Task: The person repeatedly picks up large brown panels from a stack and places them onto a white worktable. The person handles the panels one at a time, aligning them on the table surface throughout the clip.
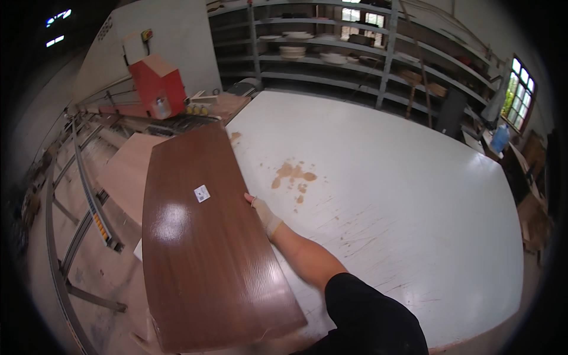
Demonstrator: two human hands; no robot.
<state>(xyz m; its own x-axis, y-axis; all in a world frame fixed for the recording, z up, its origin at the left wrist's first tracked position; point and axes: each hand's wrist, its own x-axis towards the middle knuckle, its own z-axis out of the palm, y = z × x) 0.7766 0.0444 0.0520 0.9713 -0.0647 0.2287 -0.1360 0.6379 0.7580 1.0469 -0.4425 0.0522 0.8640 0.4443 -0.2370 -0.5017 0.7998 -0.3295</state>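
A long brown wood-grain panel (207, 248) with a glossy face and a small white label (202, 193) is tilted in front of me, left of centre. My right hand (264, 216), in a pale glove with bare fingertips, grips its right long edge; most of its fingers are hidden by the board. At the panel's near left corner, part of my left hand (149, 336) shows at the edge, closed on the board. My left forearm is mostly hidden by the panel's near end. To the right spreads a large white tabletop (402, 195), stained and scratched.
Left of the panel lies a pinkish-brown board (127, 171) by a metal rail frame (89, 189). Behind stands a machine with a red housing (158, 89). Metal shelves (322, 74) line the back, holding dishes. A blue bottle (500, 138) stands at the far right.
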